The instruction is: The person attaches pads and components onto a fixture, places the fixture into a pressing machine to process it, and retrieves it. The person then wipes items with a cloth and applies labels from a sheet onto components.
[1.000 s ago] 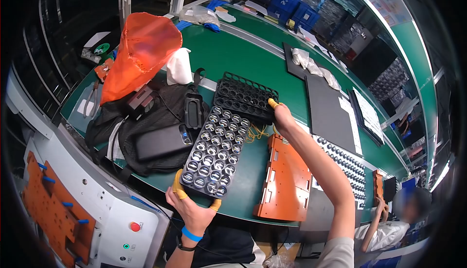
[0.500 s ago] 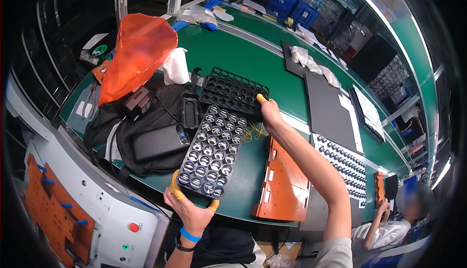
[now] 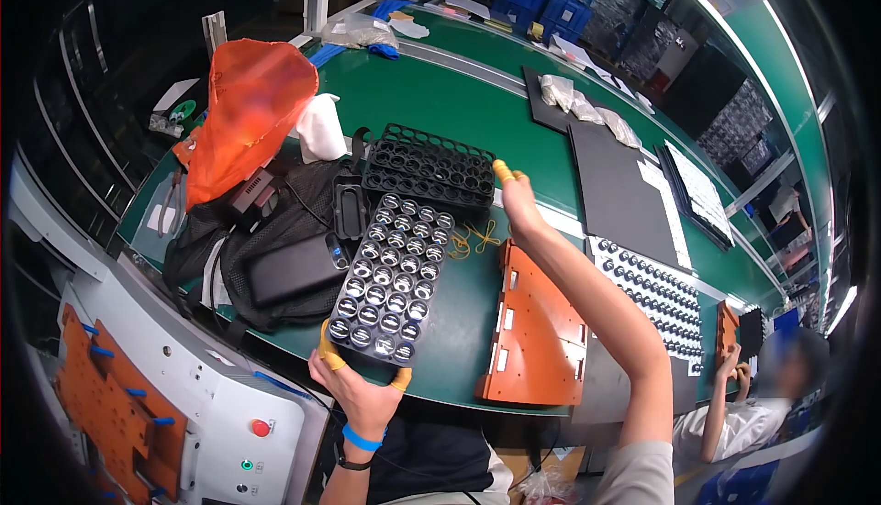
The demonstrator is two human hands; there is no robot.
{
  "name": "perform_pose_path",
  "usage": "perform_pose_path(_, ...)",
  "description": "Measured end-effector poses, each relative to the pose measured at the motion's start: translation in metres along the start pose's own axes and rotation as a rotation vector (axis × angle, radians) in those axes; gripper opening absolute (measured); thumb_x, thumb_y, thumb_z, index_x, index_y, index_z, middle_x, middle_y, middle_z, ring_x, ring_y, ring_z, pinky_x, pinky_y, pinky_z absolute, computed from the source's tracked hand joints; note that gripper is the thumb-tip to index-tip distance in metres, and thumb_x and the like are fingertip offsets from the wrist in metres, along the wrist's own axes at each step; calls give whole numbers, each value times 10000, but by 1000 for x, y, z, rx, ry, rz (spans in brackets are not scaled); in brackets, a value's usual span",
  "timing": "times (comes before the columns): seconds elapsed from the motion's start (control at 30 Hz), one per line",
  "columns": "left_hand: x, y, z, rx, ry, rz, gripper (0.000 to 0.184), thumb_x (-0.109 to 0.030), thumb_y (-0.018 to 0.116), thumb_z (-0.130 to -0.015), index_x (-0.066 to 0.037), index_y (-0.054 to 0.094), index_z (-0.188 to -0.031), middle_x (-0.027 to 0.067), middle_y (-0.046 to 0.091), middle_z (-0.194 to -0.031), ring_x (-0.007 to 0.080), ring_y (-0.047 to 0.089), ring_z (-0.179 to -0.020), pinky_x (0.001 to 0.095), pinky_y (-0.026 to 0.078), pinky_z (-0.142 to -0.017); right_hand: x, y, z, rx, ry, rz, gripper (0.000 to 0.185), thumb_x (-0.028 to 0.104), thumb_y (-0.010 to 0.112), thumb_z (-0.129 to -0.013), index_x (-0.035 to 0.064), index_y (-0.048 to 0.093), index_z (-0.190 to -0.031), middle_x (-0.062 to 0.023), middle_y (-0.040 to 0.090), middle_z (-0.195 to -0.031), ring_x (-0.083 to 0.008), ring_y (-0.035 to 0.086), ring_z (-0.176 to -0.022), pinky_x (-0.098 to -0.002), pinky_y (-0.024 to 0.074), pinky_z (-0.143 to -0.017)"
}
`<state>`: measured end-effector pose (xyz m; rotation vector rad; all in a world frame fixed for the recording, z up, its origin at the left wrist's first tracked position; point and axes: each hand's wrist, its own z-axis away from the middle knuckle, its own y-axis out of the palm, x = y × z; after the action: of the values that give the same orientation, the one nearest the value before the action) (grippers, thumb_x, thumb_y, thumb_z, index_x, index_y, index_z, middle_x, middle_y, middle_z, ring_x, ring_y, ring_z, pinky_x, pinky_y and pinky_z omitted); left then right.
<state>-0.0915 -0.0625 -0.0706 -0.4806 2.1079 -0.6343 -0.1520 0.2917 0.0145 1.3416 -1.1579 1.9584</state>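
My left hand (image 3: 362, 399), with yellow finger cots, grips the near end of a tray of clear round lenses (image 3: 389, 276). The lenses stand in rows, and the tray's far end lies close to a stacked black plastic tray with round holes (image 3: 429, 170). Just off the right corner of that black tray is my right hand (image 3: 516, 195), also in finger cots. Its visible fingers are slightly apart and nothing shows in them.
Left of the lens tray lie a black mesh bag (image 3: 234, 262), a dark power-bank-like box (image 3: 298, 271) and an orange bag (image 3: 252, 106). An orange fixture plate (image 3: 532, 340) and a white sheet of dark round parts (image 3: 647, 299) are rightward. A co-worker (image 3: 752, 404) sits far right.
My right hand has come away from the black tray's right edge, which it touched before. The black tray now sits lower on the table. My left hand still holds the lens tray.
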Motion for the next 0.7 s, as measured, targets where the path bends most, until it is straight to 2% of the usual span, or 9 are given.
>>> perform_pose_path(0.03, 0, 0, 0, -4, 1, 6, 1143, -345, 906, -670, 66, 267, -1523, 251, 462, -1350, 441, 433, -1245, 600, 289, -1093, 8, -6, 9, -61, -35, 55, 646, 398, 487, -1044, 64, 331, -1574, -172, 417, -1583, -268, 376, -1471, -444, 323, -1168)
perform_pose_path(0.07, -1, 0, -1, -8, 1, 12, 1150, -341, 909, -667, 66, 262, -1526, 250, 463, -1353, 439, 434, -1247, 599, 287, -1094, 17, -18, 18, -98, -71, 4, 590, 354, 477, -1054, 75, 359, -1559, -153, 497, -1515, -253, 480, -1406, -396, 375, -1132)
perform_pose_path(0.13, -1, 0, 0, -2, -9, 18, 1181, -336, 916, -658, 72, 240, -1535, 251, 458, -1384, 437, 432, -1262, 598, 275, -1104, 51, -44, 67, -58, -322, -263, 477, 270, 418, -1110, 51, 381, -1532, -176, 547, -1441, -275, 570, -1329, -429, 427, -1146)
perform_pose_path(0.17, 1, 2, 2, -20, -3, 12, 1175, -385, 908, -668, 71, 252, -1530, 247, 451, -1408, 433, 430, -1257, 596, 272, -1107, 60, -61, 84, 33, -507, -419, 524, 303, 491, -1104, 34, 382, -1540, -149, 526, -1435, -245, 555, -1314, -405, 446, -1110)
perform_pose_path(0.3, 2, 5, 5, -45, 12, 3, 1195, -443, 911, -679, 79, 255, -1532, 256, 434, -1455, 436, 421, -1260, 589, 266, -1122, 111, -117, 188, 93, -1102, -425, 583, 239, 544, -1064, -20, 350, -1547, -210, 604, -1338, -301, 671, -1143, -431, 549, -967)
perform_pose_path(0.47, 7, -8, 10, 61, -23, 133, 1317, -340, 957, -669, 50, 111, -1600, 281, 294, -1582, 464, 311, -1428, 590, 218, -1195, 88, -185, 297, -539, -1512, -211, 718, 521, 515, -1017, 170, 327, -1615, -229, 290, -1647, -381, 219, -1555, -529, 123, -1268)
perform_pose_path(0.53, -2, -24, 10, 129, -84, 292, 1378, -231, 974, -654, -4, 34, -1636, 259, 214, -1642, 403, 209, -1531, 479, 200, -1256, 109, -191, 319, -619, -1669, 97, 777, 587, 516, -999, 182, 306, -1628, -205, 245, -1679, -380, 173, -1572, -546, 69, -1280)
perform_pose_path(0.63, -11, -46, 13, 45, -45, 413, 1169, -178, 898, -775, 1, 120, -1629, 223, 258, -1637, 380, 321, -1487, 452, 230, -1249, 120, -205, 338, -634, -1761, 225, 828, 623, 516, -987, 155, 290, -1632, -195, 246, -1684, -381, 174, -1572, -562, 58, -1284)
perform_pose_path(0.7, -30, -63, 21, -107, -89, 481, 902, -254, 783, -915, 45, 254, -1582, 208, 415, -1539, 334, 465, -1367, 424, 352, -1166, 119, -211, 336, -587, -1762, 265, 825, 617, 520, -986, 152, 293, -1629, -195, 250, -1680, -381, 179, -1569, -561, 63, -1281)
